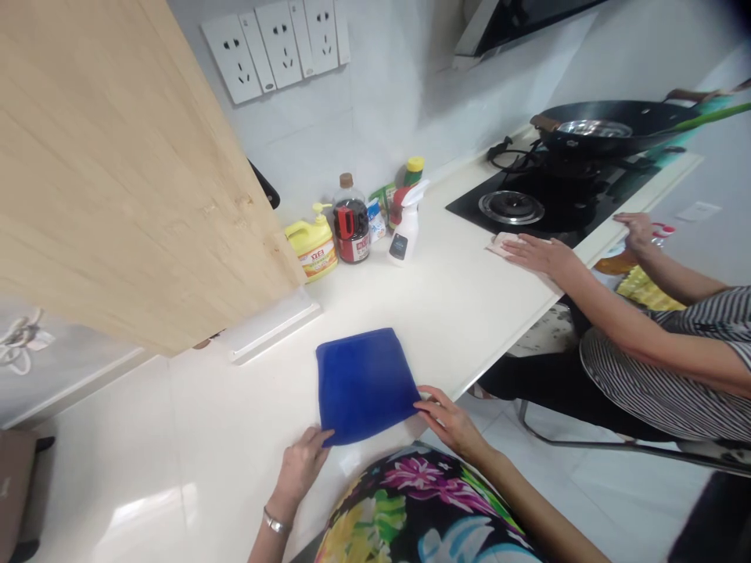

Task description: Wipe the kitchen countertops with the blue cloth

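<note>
A folded blue cloth (pixel 367 383) lies flat on the white countertop (pixel 451 313), close to its front edge. Its near left corner is pinched between the thumb and fingers of my left hand (pixel 302 465). At the near right corner, my right hand (pixel 451 422) grips the cloth in the same way. A watch (pixel 275 521) is on my left wrist. Beyond the cloth, a white spray bottle (pixel 404 231) stands upright, beside a dark sauce bottle (pixel 352 227) and a yellow pump bottle (pixel 314 246).
On the right, a seated co-worker (pixel 634 344) presses a pale cloth (pixel 498 244) on the counter. A black stove (pixel 563 195) holds a large wok (pixel 604 148). A wooden cabinet (pixel 134 172) juts in at the left; sockets (pixel 275 47) are on the wall.
</note>
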`<action>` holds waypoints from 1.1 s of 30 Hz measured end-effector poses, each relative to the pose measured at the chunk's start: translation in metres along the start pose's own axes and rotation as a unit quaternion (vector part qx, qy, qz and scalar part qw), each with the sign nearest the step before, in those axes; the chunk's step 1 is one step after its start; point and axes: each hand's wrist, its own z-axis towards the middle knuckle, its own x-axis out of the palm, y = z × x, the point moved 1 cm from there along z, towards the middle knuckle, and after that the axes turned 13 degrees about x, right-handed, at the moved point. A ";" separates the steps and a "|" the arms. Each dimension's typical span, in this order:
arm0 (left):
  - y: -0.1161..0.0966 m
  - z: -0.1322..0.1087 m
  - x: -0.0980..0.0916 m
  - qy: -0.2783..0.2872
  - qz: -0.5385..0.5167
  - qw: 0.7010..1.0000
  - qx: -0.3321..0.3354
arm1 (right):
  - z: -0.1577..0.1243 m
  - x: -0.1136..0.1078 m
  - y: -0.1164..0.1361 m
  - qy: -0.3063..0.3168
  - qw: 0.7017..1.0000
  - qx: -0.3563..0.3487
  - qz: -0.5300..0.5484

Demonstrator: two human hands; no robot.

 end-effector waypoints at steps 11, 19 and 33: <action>0.017 0.107 -0.074 -0.123 -0.144 0.975 -0.115 | 0.121 -0.017 0.013 -0.053 0.989 0.134 0.033; 0.074 0.160 -0.040 -0.245 -0.190 0.933 -0.182 | 0.165 0.008 0.001 -0.049 0.960 0.263 -0.087; 0.062 -0.004 -0.026 -0.362 -0.100 0.898 -0.229 | 0.154 0.024 0.022 0.028 0.926 0.329 -0.185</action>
